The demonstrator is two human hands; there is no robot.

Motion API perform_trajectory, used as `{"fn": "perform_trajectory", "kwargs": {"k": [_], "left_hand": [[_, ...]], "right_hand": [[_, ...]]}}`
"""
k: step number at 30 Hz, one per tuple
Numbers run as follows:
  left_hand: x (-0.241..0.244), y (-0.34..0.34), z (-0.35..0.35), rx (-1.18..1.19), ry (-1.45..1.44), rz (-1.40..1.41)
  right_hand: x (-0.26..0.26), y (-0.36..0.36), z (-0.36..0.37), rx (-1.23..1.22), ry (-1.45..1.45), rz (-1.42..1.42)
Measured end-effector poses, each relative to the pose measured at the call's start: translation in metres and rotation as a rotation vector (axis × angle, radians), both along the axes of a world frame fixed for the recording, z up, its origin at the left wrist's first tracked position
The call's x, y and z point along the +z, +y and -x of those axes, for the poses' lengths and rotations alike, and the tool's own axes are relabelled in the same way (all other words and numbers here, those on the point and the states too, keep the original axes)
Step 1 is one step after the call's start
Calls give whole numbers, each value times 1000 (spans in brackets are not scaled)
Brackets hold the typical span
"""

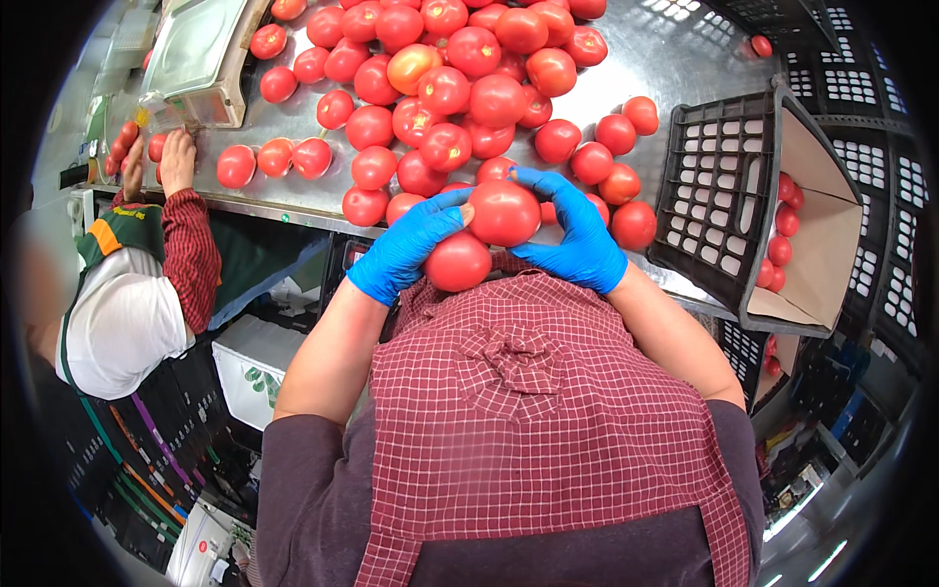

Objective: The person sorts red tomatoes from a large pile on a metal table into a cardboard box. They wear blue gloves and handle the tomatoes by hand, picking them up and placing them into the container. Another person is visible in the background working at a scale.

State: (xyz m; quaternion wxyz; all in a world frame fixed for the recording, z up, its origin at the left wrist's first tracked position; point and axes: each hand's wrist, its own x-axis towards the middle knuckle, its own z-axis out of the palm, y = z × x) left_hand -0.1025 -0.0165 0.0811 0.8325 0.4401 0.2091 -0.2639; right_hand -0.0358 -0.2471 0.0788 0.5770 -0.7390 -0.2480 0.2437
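Note:
Both my hands wear blue gloves, with bare fingertip skin showing on each. My left hand (411, 246) holds a red tomato (458, 262) close to my apron, its thumb touching a second, larger tomato (505, 213). Around that larger tomato curve the fingers and thumb of my right hand (576, 238). Just beyond my hands, a big heap of red tomatoes (444, 90) covers the middle of a metal table (638, 59). One tomato in the heap is more orange (412, 69). Several loose tomatoes (615, 135) lie to the right of the heap.
At right, a black plastic crate (708, 176) lies tilted, lined with cardboard (825, 213) and holding several tomatoes. More black crates (851, 81) stand behind it. On the left, a co-worker's hands (177, 158) are near tomatoes beside a scale-like device with a clear tray (194, 48).

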Motion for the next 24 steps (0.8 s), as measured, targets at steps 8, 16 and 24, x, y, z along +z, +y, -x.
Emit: {"fn": "perform_trajectory", "kwargs": {"k": [8,16,24], "left_hand": [[-12,-1,-11,24,12,7],[3,-6,-21,51,123,22],[12,8,-22,26,209,39]], "right_hand": [[7,4,0,-60,201,-112],[1,8,-12,-112,691,-152],[-2,28,-20,-60,595,109]]}}
